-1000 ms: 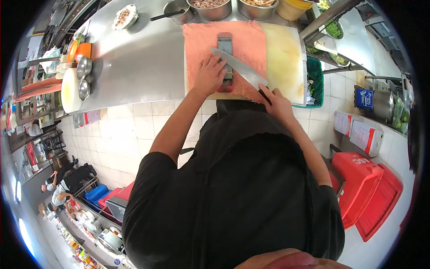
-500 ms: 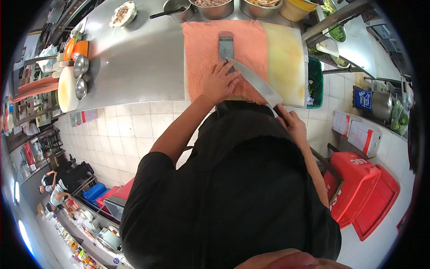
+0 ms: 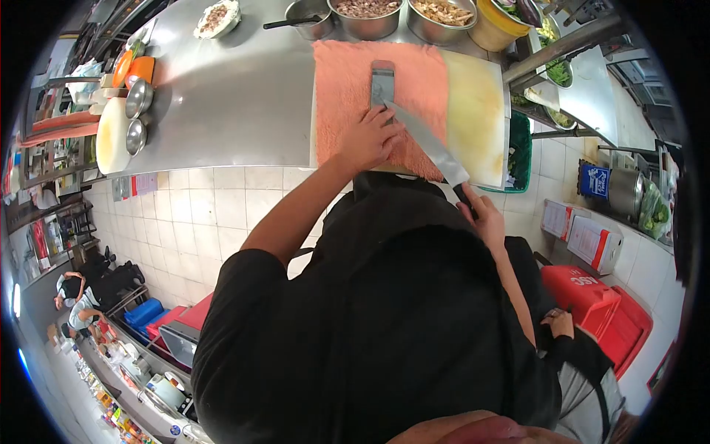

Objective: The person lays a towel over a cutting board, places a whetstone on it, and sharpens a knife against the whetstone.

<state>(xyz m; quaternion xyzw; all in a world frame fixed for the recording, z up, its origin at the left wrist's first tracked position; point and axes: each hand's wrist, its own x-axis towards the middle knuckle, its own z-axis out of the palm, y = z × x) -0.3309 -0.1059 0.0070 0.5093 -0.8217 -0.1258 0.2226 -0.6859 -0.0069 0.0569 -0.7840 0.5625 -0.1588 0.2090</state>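
A large knife (image 3: 427, 140) lies slanted over a grey sharpening stone (image 3: 382, 86), its tip end on the stone. My right hand (image 3: 482, 214) is wrapped round the black handle near the board's front edge. With fingers spread, my left hand (image 3: 372, 138) rests at the blade's tip end and covers the lower part of the stone. Beneath them an orange cloth (image 3: 342, 81) is spread on a yellowed cutting board (image 3: 477, 111).
Behind the board stand metal bowls of chopped food (image 3: 441, 18) and a yellow tub (image 3: 497, 28). Small metal bowls (image 3: 138, 98) are at the left. A green crate (image 3: 521, 152) sits at the right. Another person (image 3: 584, 377) is close behind on the right, near red bins (image 3: 584, 292).
Both hands and the knife have shifted toward the front edge, with the blade's tip lower on the stone. Another person has appeared at the lower right.
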